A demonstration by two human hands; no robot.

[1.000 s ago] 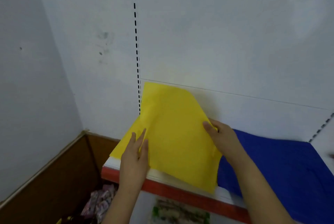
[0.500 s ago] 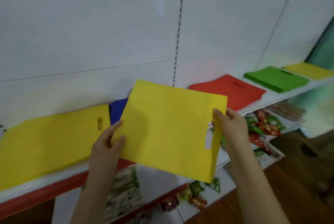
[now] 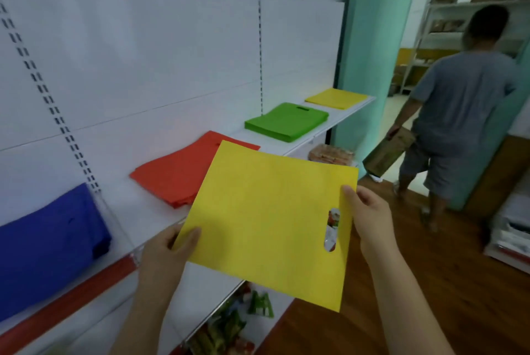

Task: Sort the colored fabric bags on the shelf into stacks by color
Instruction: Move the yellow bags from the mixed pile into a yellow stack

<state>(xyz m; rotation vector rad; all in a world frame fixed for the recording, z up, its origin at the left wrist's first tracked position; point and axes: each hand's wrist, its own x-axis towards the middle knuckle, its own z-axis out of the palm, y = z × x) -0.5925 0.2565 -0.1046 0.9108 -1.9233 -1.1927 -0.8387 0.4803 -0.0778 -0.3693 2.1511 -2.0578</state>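
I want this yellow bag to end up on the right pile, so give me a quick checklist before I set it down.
1. Left hand grips the yellow bag: ok.
2. Right hand grips its handle edge: ok.
3. Yellow stack in sight at the shelf's far end: ok.
4. Bag over that stack: not ok; it hangs in front of the red stack.
5. Green stack and blue stack kept separate: ok.
6. Walkway free: cannot tell; a person stands near the doorway.
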